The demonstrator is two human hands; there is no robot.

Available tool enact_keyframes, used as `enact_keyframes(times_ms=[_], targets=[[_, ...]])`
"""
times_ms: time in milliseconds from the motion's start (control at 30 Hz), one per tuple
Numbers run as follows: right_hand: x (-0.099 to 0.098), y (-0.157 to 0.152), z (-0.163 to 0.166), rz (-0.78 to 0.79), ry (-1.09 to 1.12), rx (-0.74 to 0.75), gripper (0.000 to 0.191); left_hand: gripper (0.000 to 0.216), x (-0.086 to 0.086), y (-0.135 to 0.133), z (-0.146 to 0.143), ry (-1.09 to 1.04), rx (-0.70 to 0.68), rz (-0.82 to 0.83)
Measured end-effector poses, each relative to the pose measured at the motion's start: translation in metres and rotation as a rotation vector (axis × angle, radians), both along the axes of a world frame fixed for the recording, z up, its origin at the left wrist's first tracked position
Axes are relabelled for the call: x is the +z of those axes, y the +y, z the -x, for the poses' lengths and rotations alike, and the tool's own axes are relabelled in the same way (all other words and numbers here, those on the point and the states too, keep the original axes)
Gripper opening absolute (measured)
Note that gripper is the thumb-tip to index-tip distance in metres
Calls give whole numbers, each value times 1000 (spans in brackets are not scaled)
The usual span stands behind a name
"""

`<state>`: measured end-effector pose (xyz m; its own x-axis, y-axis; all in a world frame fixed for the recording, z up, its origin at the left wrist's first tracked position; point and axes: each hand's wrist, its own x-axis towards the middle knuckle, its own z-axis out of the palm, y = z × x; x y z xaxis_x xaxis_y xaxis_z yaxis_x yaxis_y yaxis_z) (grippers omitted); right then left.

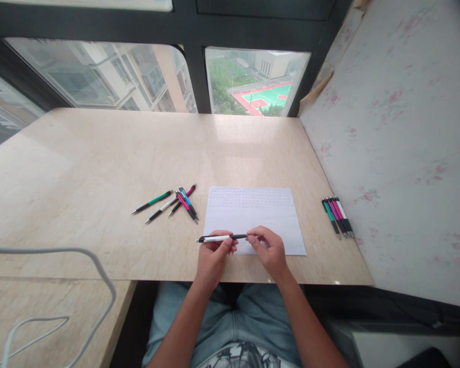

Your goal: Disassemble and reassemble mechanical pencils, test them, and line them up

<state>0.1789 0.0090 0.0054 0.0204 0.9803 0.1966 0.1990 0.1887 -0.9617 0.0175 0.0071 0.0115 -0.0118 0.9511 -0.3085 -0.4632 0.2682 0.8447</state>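
Note:
A white pen with black ends (218,238) lies level between my two hands, above the near edge of a sheet of paper (253,217). My left hand (215,250) is closed around the pen's middle, thumb on top. At the pen's right end, the fingertips of my right hand (267,249) pinch the tip. Small rows of writing or marks run along the top of the paper; they are too small to read. Left of the paper lies a loose pile of several pens (184,201), with a green pen (153,202) at its outer side.
Several pens (337,217) lie side by side near the papered wall (402,153) on the right. A grey cable (99,266) loops over the lower left of the marble-look tabletop (99,158). Windows (253,76) stand behind the table.

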Motion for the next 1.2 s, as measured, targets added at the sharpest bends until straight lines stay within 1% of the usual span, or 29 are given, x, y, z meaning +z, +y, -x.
enact_keyframes(times_ms=[67,167,233,300,400,500,633,733,833,933,1067,1133,1200], targets=[[-2,-1,1,-20,18,-43,10,24,0,1,0,-30,20,7],[-5,-2,0,-26,22,-153,9,23,0,2,2,-104,55,21],[-4,-1,-1,-16,-24,-201,10,23,1,4,3,-159,75,33],[0,4,-4,-18,-116,-214,10,24,1,5,4,-194,82,43],[8,23,-6,-31,-307,-159,9,25,0,5,5,-215,79,45],[13,51,-2,32,-526,-51,12,26,1,3,6,-222,82,50],[11,82,11,46,-745,-2,15,26,1,1,6,-253,74,51],[7,91,19,69,-819,24,15,25,-1,1,7,-277,57,39],[4,93,21,109,-826,80,16,24,-2,1,7,-289,41,32],[5,93,18,101,-793,122,18,23,-2,1,8,-297,36,31],[9,89,9,75,-676,167,27,23,0,0,8,-295,46,34],[13,82,4,62,-586,141,30,23,0,0,8,-287,49,36],[18,69,1,73,-477,78,24,23,1,0,7,-265,41,25]])
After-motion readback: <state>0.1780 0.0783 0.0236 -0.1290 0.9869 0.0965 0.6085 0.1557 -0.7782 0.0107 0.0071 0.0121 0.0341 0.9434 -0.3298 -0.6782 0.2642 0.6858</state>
